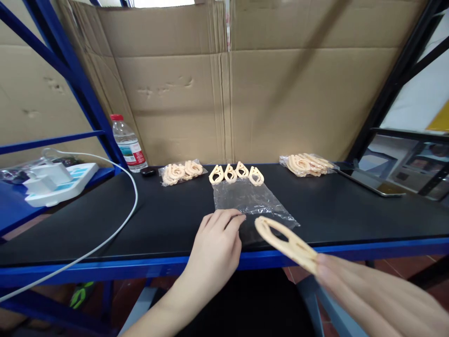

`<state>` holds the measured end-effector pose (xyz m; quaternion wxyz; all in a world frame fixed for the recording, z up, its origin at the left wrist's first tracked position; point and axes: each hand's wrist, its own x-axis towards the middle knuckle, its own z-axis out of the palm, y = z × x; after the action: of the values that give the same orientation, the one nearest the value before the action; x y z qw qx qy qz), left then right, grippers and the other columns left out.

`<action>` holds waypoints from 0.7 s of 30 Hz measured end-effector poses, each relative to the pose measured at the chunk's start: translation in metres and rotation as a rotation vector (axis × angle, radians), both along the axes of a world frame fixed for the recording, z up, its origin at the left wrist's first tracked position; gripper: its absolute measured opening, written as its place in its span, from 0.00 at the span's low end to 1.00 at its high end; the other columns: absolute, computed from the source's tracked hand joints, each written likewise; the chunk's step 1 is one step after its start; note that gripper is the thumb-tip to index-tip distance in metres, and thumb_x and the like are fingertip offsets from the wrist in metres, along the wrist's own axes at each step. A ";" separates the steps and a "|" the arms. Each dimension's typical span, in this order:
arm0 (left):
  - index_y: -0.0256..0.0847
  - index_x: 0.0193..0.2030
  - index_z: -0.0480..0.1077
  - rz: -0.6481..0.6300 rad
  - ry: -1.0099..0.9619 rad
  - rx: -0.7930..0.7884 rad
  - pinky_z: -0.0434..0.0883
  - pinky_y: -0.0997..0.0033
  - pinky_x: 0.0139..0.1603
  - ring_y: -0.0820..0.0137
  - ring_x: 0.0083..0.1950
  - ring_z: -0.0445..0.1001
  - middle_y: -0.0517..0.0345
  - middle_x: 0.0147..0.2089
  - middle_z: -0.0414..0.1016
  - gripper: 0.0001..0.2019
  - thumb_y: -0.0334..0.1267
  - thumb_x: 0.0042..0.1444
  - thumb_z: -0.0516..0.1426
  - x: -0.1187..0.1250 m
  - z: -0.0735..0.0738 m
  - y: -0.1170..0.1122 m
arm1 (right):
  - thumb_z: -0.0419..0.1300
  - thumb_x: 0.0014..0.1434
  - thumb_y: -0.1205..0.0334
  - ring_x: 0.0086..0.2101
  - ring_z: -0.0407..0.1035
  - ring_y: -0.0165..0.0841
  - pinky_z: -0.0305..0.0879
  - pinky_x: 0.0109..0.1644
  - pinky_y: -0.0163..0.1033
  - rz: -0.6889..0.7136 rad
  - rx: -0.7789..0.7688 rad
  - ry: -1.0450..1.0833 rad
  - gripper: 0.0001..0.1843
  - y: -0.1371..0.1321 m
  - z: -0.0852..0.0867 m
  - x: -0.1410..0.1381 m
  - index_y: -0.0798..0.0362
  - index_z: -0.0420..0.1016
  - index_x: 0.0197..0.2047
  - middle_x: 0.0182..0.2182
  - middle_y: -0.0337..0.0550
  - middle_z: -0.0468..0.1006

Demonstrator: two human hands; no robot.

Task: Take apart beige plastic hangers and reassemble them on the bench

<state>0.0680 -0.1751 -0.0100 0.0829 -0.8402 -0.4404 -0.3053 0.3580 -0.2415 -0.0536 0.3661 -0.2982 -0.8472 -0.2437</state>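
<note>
My left hand (217, 243) rests palm down on the black tabletop, its fingertips on the near left corner of a clear plastic bag (250, 201) that lies flat. My right hand (354, 285), blurred by motion, grips the end of a beige plastic clip (280, 238) and holds it over the bag's near edge. Several loose beige clips (236, 173) stand in a row just behind the bag.
A bagged bunch of clips (180, 172) lies at back left, another (307, 164) at back right. A water bottle (129, 144), a small black object (148, 172), a white power strip (58, 183) with its cable (115, 229) and a tablet (372, 183) are around. Cardboard (245, 79) walls the back.
</note>
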 end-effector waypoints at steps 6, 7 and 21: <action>0.40 0.57 0.64 0.018 0.090 -0.041 0.68 0.54 0.54 0.59 0.56 0.67 0.48 0.56 0.69 0.20 0.26 0.59 0.48 0.008 -0.002 -0.011 | 0.46 0.59 0.75 0.48 0.72 0.43 0.74 0.47 0.44 0.066 0.158 -0.192 0.21 0.023 0.028 -0.054 0.60 0.74 0.50 0.45 0.53 0.79; 0.39 0.59 0.63 0.030 0.113 -0.039 0.67 0.53 0.55 0.58 0.58 0.66 0.47 0.58 0.68 0.21 0.27 0.59 0.48 0.008 -0.003 -0.012 | 0.46 0.58 0.77 0.47 0.73 0.43 0.74 0.46 0.44 0.062 0.175 -0.208 0.21 0.027 0.032 -0.059 0.62 0.76 0.47 0.43 0.54 0.80; 0.35 0.60 0.64 0.087 0.151 -0.015 0.60 0.48 0.61 0.54 0.62 0.62 0.49 0.64 0.64 0.25 0.30 0.54 0.49 0.010 -0.009 -0.010 | 0.54 0.53 0.80 0.26 0.70 0.36 0.65 0.25 0.38 -0.187 0.094 -0.530 0.12 0.078 0.051 -0.092 0.65 0.77 0.36 0.29 0.53 0.77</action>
<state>0.0784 -0.1847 -0.0186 0.1227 -0.8415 -0.4711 -0.2341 0.2658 -0.1630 -0.0028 0.1212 -0.2835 -0.8699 -0.3850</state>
